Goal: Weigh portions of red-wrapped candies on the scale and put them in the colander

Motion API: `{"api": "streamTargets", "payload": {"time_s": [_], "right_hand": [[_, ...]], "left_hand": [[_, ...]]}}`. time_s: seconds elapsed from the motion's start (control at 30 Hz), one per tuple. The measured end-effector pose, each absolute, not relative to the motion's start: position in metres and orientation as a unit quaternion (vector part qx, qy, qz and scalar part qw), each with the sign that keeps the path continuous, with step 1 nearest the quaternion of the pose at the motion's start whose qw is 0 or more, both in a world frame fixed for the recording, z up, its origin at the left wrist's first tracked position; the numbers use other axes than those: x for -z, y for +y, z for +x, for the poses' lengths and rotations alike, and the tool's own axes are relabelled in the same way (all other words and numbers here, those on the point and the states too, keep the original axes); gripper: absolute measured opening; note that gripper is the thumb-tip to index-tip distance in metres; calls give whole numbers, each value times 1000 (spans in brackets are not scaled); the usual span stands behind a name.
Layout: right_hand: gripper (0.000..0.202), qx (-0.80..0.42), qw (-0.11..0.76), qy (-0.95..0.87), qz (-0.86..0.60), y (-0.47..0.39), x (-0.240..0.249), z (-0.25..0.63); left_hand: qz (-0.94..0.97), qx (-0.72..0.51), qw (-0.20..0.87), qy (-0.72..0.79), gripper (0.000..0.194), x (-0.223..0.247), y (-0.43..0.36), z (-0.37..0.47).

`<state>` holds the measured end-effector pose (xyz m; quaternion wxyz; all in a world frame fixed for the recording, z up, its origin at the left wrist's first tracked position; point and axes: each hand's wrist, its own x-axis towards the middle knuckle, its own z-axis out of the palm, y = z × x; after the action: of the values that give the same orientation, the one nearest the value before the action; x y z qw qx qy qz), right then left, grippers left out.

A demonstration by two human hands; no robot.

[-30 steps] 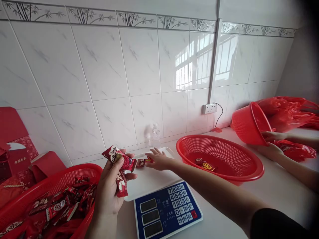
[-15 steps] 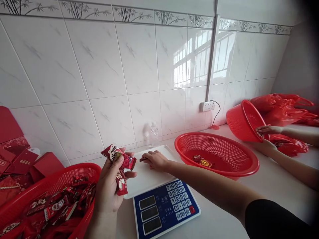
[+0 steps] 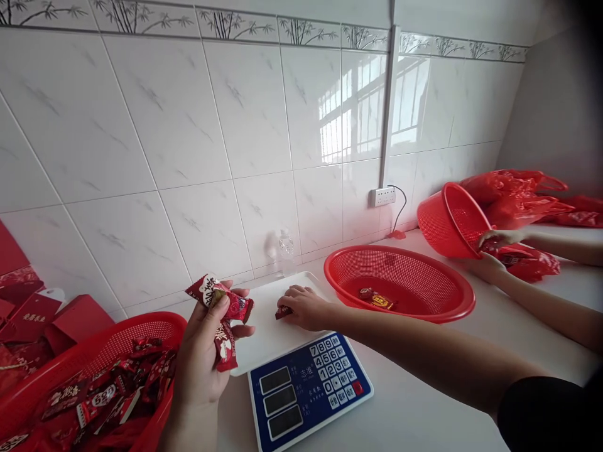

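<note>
Several red-wrapped candies (image 3: 226, 342) are gripped in my left hand (image 3: 200, 348), thumb pressed over them, left of the scale tray. My right hand (image 3: 306, 307) reaches over the white tray (image 3: 261, 339) of a digital scale (image 3: 311, 389), its fingers curled round a dark red wrapped candy (image 3: 283, 311) that partly shows at the fingertips. Below my left hand a red plastic basket (image 3: 162, 323) holds many wrapped candies (image 3: 101, 392). To the right, another red basket (image 3: 424, 307) has a few candies (image 3: 377, 299) at its bottom, one of them yellow.
A clear plastic bottle (image 3: 286, 251) stands behind the scale by the tiled wall. At right, a co-worker's hands (image 3: 492, 267) hold a tilted red basket (image 3: 433, 220) near red plastic bags (image 3: 513, 194). Red boxes (image 3: 42, 314) pile up at far left.
My right hand has moved slightly right over the tray with its candy. My left hand keeps its hold. The view has shifted a little.
</note>
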<state>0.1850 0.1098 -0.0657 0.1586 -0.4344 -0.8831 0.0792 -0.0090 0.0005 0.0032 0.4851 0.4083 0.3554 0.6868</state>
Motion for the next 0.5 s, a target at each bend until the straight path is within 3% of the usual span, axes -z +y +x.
{"api": "streamTargets", "payload": {"time_s": [0.5], "right_hand": [[34, -13, 106, -895, -432, 107, 67, 200]], "left_hand": [[424, -672, 489, 360, 50, 1, 1, -6]]}}
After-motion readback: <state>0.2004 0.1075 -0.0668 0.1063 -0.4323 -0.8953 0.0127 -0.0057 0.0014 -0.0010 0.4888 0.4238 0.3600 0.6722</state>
